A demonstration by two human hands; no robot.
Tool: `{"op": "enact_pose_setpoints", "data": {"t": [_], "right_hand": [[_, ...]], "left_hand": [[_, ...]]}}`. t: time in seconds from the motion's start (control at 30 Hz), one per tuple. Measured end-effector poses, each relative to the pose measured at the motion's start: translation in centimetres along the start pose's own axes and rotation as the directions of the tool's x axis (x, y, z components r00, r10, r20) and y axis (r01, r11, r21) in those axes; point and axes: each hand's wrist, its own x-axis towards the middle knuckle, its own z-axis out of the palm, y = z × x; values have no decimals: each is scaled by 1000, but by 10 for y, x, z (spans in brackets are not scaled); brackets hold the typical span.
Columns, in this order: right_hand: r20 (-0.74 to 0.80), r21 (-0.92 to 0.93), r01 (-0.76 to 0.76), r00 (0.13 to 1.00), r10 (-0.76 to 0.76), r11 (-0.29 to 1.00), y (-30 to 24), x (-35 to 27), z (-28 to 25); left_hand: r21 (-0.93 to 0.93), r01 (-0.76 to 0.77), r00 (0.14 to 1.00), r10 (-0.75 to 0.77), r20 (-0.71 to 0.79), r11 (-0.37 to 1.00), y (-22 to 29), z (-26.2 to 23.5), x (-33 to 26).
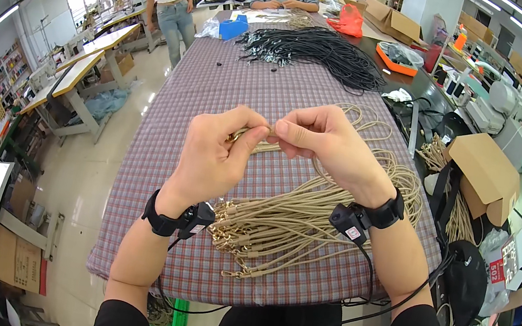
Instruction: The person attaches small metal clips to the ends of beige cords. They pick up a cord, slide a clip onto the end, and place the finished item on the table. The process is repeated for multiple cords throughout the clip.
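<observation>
Above the checked cloth of the table, my two hands meet fingertip to fingertip over a beige cord (265, 147). My left hand (216, 150) pinches it between thumb and fingers, and a bit of gold metal shows beside those fingers. From the other side my right hand (327, 139) also grips the cord, thumb against forefinger; the exact spot between the fingertips is partly hidden. Below my hands lies a bundle of beige cords (307, 215), its gold clasps (241, 245) gathered toward the left and its loops spreading to the right.
A heap of black cords (320, 49) lies farther up the checked cloth (168, 100), near a blue box (232, 27) and a red bag (347, 20). An opened carton (483, 172) stands at the right. One person sits at the far end; another stands at left.
</observation>
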Motion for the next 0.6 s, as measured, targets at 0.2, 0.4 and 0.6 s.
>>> {"op": "enact_pose_setpoints", "data": {"t": [0.2, 0.4, 0.6], "right_hand": [[-57, -118, 71, 995, -78, 991, 5, 2, 3], [-56, -162, 76, 995, -86, 984, -1, -2, 7], [-95, -269, 59, 992, -88, 961, -4, -2, 10]], "left_hand": [[28, 93, 994, -95, 49, 995, 3, -4, 0], [-189, 233, 965, -203, 166, 954, -5, -7, 1], [-177, 298, 939, -254, 232, 938, -5, -14, 5]]}}
